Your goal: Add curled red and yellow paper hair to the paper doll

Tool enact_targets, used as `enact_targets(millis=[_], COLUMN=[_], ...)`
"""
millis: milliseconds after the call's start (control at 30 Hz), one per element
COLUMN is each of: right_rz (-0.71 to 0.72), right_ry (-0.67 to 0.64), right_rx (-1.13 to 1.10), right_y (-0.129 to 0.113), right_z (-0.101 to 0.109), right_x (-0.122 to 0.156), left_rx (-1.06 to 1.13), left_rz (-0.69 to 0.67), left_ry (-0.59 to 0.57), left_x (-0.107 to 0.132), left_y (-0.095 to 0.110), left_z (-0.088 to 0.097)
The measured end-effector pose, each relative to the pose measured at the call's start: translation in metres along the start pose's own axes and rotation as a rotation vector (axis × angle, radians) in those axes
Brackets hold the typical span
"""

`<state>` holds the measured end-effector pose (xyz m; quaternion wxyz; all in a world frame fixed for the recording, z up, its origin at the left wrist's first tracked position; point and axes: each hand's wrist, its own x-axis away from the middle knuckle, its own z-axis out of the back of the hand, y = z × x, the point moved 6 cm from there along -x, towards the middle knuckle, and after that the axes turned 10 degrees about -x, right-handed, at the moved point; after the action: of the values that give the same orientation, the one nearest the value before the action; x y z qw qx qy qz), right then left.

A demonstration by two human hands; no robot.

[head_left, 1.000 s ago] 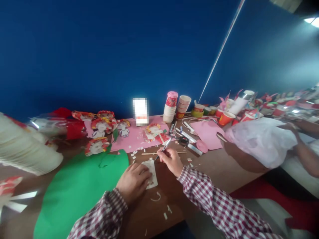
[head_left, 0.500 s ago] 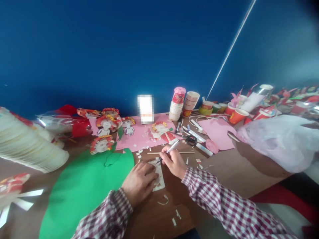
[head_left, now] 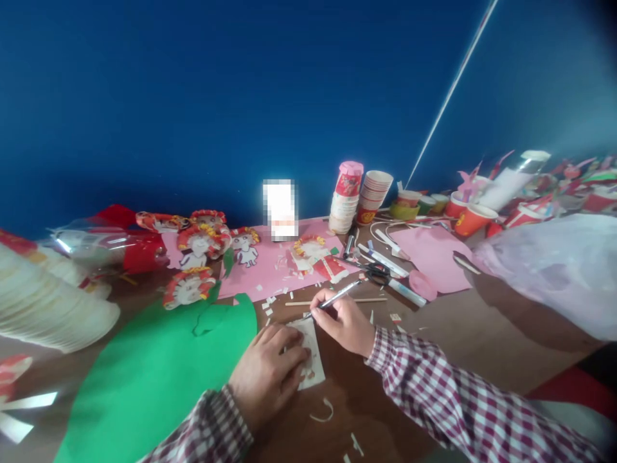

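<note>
My right hand [head_left: 344,321] pinches a silver marker pen [head_left: 340,293]. Its dark tip is at the top edge of a small white card [head_left: 312,360] that lies on the brown table. Over the card's left part rests my left hand [head_left: 272,366], palm down, its fingers bent and lying on the card. Brownish marks show on the card's lower part; the rest of its face is partly hidden by my fingers. Just beyond the card lies a thin wooden stick [head_left: 294,303], partly behind my right hand.
Green paper [head_left: 159,379] spreads at the left beside tilted stacked paper cups [head_left: 58,302]. Behind are pink paper [head_left: 250,283] with paper figures, black scissors [head_left: 377,274], white markers [head_left: 385,260] and upright cup stacks [head_left: 343,215]. A white plastic bag [head_left: 554,270] lies at the right.
The view has shifted slightly, so the table things sit a little differently in it. Both hands stay at the card; the pen leans lower, its tip nearer the card's top edge.
</note>
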<state>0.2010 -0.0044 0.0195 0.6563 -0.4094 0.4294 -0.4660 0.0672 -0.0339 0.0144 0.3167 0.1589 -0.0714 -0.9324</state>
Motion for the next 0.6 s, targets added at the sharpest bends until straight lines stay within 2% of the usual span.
enact_targets(millis=[367,600], right_rz=[0.038,0.037], right_ry=[0.063,0.038], right_rx=[0.15,0.142], right_y=[-0.0031,-0.0035], right_z=[-0.0019,-0.0022], right_x=[0.0033,0.0026], left_rx=[-0.005,-0.011], left_rz=[0.003,0.013], left_ry=[0.008,-0.01], left_x=[0.0002,-0.0005], left_y=[0.0005,-0.0001], left_z=[0.0006,-0.0002])
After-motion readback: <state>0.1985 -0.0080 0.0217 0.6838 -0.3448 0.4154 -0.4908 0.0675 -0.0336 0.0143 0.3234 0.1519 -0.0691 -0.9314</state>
